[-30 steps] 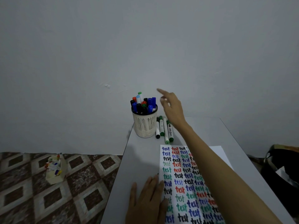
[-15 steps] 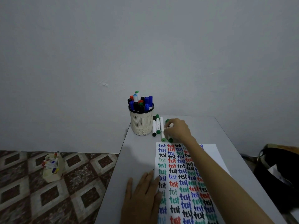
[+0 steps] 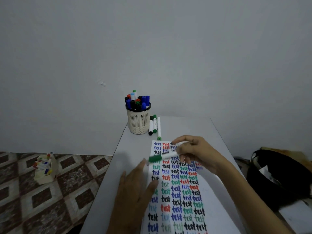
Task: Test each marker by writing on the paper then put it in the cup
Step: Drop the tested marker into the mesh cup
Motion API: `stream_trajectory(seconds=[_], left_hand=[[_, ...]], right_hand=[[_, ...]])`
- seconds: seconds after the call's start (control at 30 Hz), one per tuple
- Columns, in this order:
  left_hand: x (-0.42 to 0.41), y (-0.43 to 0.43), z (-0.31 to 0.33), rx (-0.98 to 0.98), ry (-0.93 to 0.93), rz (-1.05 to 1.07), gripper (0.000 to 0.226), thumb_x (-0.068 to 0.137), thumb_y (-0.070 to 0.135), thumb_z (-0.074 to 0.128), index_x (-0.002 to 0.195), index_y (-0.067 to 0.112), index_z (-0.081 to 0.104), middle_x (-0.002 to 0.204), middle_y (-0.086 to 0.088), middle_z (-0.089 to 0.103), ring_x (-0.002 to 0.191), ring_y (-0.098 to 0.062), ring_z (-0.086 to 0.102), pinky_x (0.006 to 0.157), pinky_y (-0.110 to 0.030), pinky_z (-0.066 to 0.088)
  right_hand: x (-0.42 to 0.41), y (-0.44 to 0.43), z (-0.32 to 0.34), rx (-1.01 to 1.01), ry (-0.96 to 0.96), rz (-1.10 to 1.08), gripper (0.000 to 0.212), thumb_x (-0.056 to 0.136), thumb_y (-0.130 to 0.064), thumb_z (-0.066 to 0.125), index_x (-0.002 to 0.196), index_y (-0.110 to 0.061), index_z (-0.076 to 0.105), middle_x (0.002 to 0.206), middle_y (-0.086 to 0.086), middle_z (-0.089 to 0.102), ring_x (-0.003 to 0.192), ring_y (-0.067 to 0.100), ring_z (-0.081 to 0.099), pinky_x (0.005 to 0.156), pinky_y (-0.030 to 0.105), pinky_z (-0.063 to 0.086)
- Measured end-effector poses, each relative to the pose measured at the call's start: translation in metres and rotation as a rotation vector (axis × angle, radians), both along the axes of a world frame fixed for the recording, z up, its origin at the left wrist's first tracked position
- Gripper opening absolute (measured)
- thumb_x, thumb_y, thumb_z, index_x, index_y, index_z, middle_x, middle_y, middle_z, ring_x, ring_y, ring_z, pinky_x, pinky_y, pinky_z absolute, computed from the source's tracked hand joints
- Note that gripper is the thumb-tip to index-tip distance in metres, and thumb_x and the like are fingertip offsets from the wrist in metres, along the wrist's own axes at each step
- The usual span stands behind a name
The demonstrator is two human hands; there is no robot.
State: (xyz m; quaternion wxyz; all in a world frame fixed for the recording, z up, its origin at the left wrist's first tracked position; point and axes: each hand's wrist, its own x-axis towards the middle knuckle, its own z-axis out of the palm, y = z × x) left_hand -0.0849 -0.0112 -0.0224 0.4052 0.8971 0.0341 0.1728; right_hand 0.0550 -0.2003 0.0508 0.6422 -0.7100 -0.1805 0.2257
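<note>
Cup (image 3: 138, 123) stands far left on your bench (image 3: 131, 149), markers (image 3: 137, 100) in it; three loose markers (image 3: 154, 126) lie just right. Paper (image 3: 177, 191) lies nearer you. Floor (image 3: 67, 191): box (image 3: 44, 173) left, bag (image 3: 278, 179) right.

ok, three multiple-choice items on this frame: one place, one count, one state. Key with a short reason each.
1. Where is the green-capped marker?
A. standing in the cup
B. in the right hand, over the paper
C. on the floor

2. How many loose markers lie beside the cup?
A. one
B. five
C. three

3. How is the left hand?
A. open, fingers straight, at the paper's left edge
B. gripping the cup
C. pinching a marker

Key:
1 B: the right hand's fingers grip its white barrel above the written rows.
2 C: three lie side by side on the table, just right of the cup.
3 A: its fingers are straight and it holds nothing.
</note>
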Motion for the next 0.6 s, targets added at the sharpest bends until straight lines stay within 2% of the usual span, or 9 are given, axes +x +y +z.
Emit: stream_trajectory(seconds=[0.07, 0.1, 0.2, 0.27, 0.33, 0.43, 0.5, 0.6], left_hand=[[0.003, 0.001, -0.001, -0.082, -0.037, 0.006, 0.073, 0.07, 0.084, 0.032, 0.135, 0.055, 0.019, 0.14, 0.033, 0.026, 0.135, 0.006, 0.017, 0.113, -0.043, 0.021], [0.003, 0.001, 0.0, -0.098, -0.045, -0.022, 0.073, 0.07, 0.084, 0.038, 0.135, 0.056, 0.021, 0.139, 0.03, 0.032, 0.132, 0.003, 0.029, 0.107, -0.039, 0.032], [-0.001, -0.005, 0.003, -0.048, -0.051, -0.164, 0.06, 0.076, 0.076, 0.041, 0.13, 0.05, 0.036, 0.119, 0.023, 0.051, 0.105, 0.001, 0.055, 0.085, -0.031, 0.051], [-0.002, -0.012, 0.006, -0.04, -0.075, -0.21, 0.046, 0.084, 0.066, 0.037, 0.12, 0.04, 0.05, 0.1, 0.013, 0.061, 0.088, -0.004, 0.063, 0.074, -0.033, 0.055], [-0.001, -0.016, 0.007, -0.043, -0.115, -0.213, 0.041, 0.089, 0.058, 0.034, 0.111, 0.031, 0.055, 0.091, 0.01, 0.064, 0.08, -0.006, 0.064, 0.069, -0.031, 0.055], [0.003, -0.015, 0.007, 0.077, -0.164, -0.225, 0.037, 0.093, 0.054, 0.03, 0.106, 0.03, 0.054, 0.095, 0.015, 0.059, 0.085, -0.003, 0.06, 0.071, -0.027, 0.052], [0.004, -0.014, 0.009, 0.149, -0.159, -0.253, 0.029, 0.096, 0.049, 0.031, 0.107, 0.032, 0.051, 0.098, 0.017, 0.057, 0.088, -0.002, 0.058, 0.074, -0.027, 0.051], [0.003, -0.021, 0.013, 0.133, -0.139, -0.317, 0.03, 0.097, 0.045, 0.029, 0.107, 0.028, 0.051, 0.093, 0.013, 0.06, 0.081, -0.003, 0.06, 0.07, -0.025, 0.051]], right_hand=[[-0.022, -0.004, 0.002, 0.025, 0.024, 0.013, 0.021, 0.083, 0.009, 0.062, 0.102, 0.002, 0.067, 0.072, 0.023, 0.065, 0.052, 0.022, 0.06, 0.05, 0.021, 0.052], [-0.033, -0.005, 0.003, 0.038, 0.032, 0.022, 0.022, 0.082, 0.011, 0.062, 0.103, 0.003, 0.066, 0.074, 0.023, 0.066, 0.054, 0.022, 0.063, 0.052, 0.022, 0.054], [-0.058, 0.0, 0.003, 0.087, 0.005, 0.005, 0.024, 0.08, 0.012, 0.065, 0.102, 0.002, 0.065, 0.077, 0.022, 0.069, 0.059, 0.024, 0.068, 0.056, 0.024, 0.057], [-0.07, 0.007, -0.001, 0.153, -0.006, -0.065, 0.027, 0.078, 0.012, 0.067, 0.103, 0.002, 0.064, 0.074, 0.02, 0.069, 0.058, 0.023, 0.067, 0.057, 0.025, 0.056], [-0.079, 0.013, -0.01, 0.263, 0.074, -0.108, 0.031, 0.076, 0.011, 0.07, 0.105, 0.003, 0.062, 0.072, 0.018, 0.069, 0.055, 0.021, 0.065, 0.054, 0.024, 0.055], [-0.088, 0.018, -0.021, 0.355, 0.149, -0.101, 0.023, 0.074, 0.005, 0.074, 0.093, 0.004, 0.062, 0.072, 0.021, 0.067, 0.055, 0.022, 0.064, 0.05, 0.023, 0.053], [-0.091, 0.017, -0.024, 0.318, 0.067, -0.123, 0.02, 0.074, 0.001, 0.077, 0.086, 0.003, 0.062, 0.07, 0.024, 0.066, 0.054, 0.024, 0.063, 0.05, 0.025, 0.052], [-0.09, 0.013, -0.023, 0.306, -0.034, -0.151, 0.018, 0.075, 0.001, 0.076, 0.083, 0.004, 0.06, 0.063, 0.024, 0.064, 0.047, 0.023, 0.057, 0.045, 0.025, 0.048]])
